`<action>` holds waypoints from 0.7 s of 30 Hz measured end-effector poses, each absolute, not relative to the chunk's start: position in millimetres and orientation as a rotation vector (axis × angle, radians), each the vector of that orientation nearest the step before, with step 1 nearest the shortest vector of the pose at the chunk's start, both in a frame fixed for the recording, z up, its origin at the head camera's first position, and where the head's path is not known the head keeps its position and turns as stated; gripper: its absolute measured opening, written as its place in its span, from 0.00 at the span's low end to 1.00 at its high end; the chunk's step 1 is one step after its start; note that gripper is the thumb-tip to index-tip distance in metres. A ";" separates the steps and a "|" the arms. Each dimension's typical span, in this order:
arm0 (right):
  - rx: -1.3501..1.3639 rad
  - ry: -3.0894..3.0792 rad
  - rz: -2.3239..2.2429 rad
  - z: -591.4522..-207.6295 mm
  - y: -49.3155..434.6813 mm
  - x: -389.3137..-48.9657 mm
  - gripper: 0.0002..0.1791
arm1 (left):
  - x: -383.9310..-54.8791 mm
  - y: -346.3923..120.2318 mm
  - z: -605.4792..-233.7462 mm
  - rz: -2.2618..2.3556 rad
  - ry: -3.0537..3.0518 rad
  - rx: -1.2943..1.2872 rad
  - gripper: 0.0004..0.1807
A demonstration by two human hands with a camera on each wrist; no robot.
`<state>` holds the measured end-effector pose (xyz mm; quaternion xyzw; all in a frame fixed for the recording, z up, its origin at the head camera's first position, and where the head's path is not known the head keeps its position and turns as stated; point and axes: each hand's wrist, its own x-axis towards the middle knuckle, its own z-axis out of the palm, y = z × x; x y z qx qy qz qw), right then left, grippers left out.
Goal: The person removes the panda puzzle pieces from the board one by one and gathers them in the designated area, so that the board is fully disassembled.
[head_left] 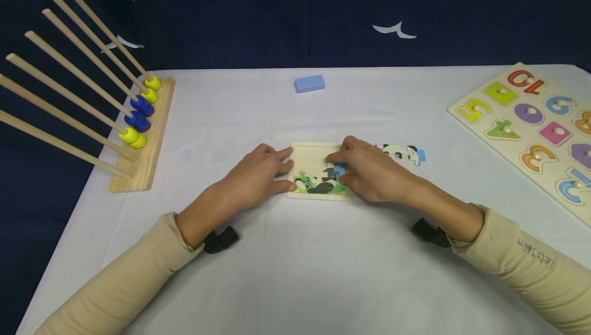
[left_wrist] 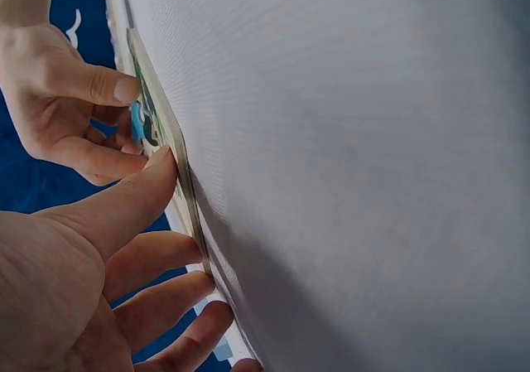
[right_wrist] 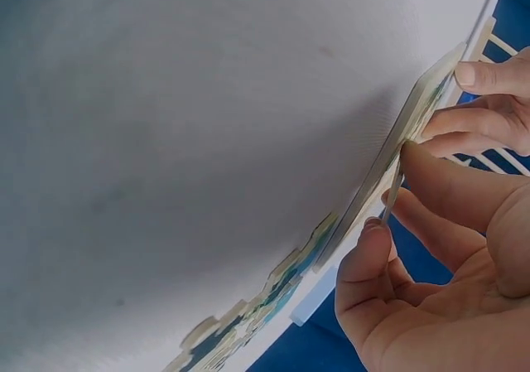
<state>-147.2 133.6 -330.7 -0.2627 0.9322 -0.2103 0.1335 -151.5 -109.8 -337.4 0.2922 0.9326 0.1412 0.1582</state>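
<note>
A small square wooden puzzle tray (head_left: pixel 311 158) lies flat on the table, its lower part filled with panda and green-leaf pieces. At its left edge, my left hand (head_left: pixel 254 176) rests with extended thumb and fingertips against the frame. Over the tray's right side, my right hand (head_left: pixel 376 171) pinches a thin puzzle piece (right_wrist: pixel 394 194), seen nearly edge-on in the right wrist view. Blue and black show on the piece (head_left: pixel 339 171) beside its fingers in the head view. Loose puzzle pieces (head_left: pixel 413 154) with panda and blue parts lie right of the tray, partly hidden by the right hand.
A blue block (head_left: pixel 310 84) lies near the table's back edge. On the left stands a wooden counting stand (head_left: pixel 157 140) with tall pegs and yellow and blue beads. A knobbed number board (head_left: pixel 464 112) lies at the right. Dark devices (head_left: pixel 221 240) sit at both wrists.
</note>
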 end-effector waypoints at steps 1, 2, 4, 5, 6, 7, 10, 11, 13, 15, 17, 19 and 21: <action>-0.765 2.704 -0.613 -331.0 133.4 -147.3 0.23 | -151.3 -109.9 -337.2 0.405 2.667 0.834 0.29; -0.764 2.705 -0.612 -331.4 133.4 -147.4 0.23 | -151.2 -110.1 -337.2 0.406 2.666 0.833 0.29; -0.762 2.707 -0.607 -332.0 133.0 -147.8 0.23 | -151.1 -110.1 -337.0 0.404 2.667 0.830 0.29; -0.762 2.708 -0.607 -332.2 132.8 -147.9 0.23 | -151.1 -110.2 -336.9 0.404 2.666 0.828 0.29; -0.763 2.710 -0.605 -332.6 132.7 -148.1 0.23 | -151.1 -110.2 -336.8 0.403 2.667 0.827 0.29; -0.763 2.710 -0.605 -332.8 132.6 -148.2 0.23 | -151.1 -110.1 -336.7 0.403 2.666 0.825 0.29; -0.766 2.711 -0.607 -333.0 132.5 -148.1 0.22 | -150.9 -110.1 -336.7 0.405 2.666 0.823 0.29; -0.768 2.711 -0.607 -333.3 132.7 -148.0 0.22 | -150.9 -110.2 -336.9 0.405 2.666 0.825 0.29; -0.769 2.712 -0.608 -333.2 133.3 -147.8 0.22 | -151.0 -110.2 -337.1 0.405 2.665 0.829 0.29; -0.772 2.715 -0.610 -332.8 134.1 -147.6 0.22 | -151.2 -110.2 -337.0 0.404 2.664 0.831 0.29; -0.779 2.717 -0.616 -332.3 135.0 -147.6 0.22 | -151.5 -110.0 -336.9 0.404 2.662 0.833 0.29; -0.787 2.718 -0.628 -331.6 135.8 -147.8 0.22 | -151.7 -110.2 -337.1 0.403 2.661 0.829 0.29; -0.793 2.717 -0.641 -330.4 136.4 -147.9 0.21 | -151.8 -110.8 -337.4 0.401 2.661 0.831 0.29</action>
